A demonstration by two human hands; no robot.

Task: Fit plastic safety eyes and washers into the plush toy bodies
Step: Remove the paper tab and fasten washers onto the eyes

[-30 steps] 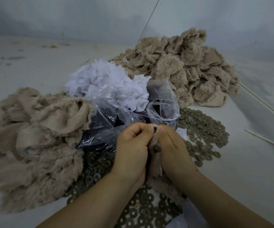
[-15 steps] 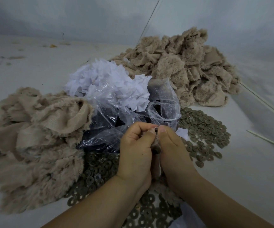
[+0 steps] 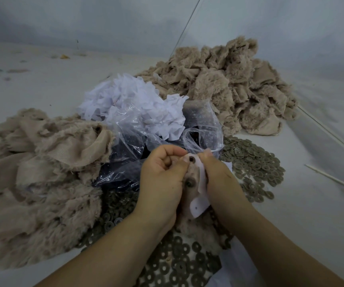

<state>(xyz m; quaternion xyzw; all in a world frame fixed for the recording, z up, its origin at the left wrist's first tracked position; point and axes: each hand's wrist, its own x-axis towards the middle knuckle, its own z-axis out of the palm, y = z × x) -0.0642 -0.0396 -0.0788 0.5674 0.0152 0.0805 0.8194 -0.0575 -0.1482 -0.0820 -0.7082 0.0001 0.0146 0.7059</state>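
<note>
I hold a tan plush toy body [image 3: 191,177] between both hands, just above the table. My left hand [image 3: 163,179] grips its left side with curled fingers. My right hand [image 3: 218,179] pinches its right side, along with a white paper piece [image 3: 198,208]. Two dark round fittings show on the fabric, one near my fingertips [image 3: 191,160] and one lower down [image 3: 188,183]. Grey-brown washers lie in a heap on the right [image 3: 254,162] and under my wrists [image 3: 177,264]. A clear plastic bag [image 3: 146,141] with dark safety eyes lies just behind my hands.
A pile of tan plush bodies [image 3: 38,175] lies at the left and a second pile [image 3: 229,85] at the back right. White paper scraps [image 3: 134,104] are heaped behind the bag. A thin white stick [image 3: 332,179] lies at the right on the grey table.
My hands have spread the plush body apart, so its inner face, both dark fittings and the white paper piece now show. Both hands stay in the same place.
</note>
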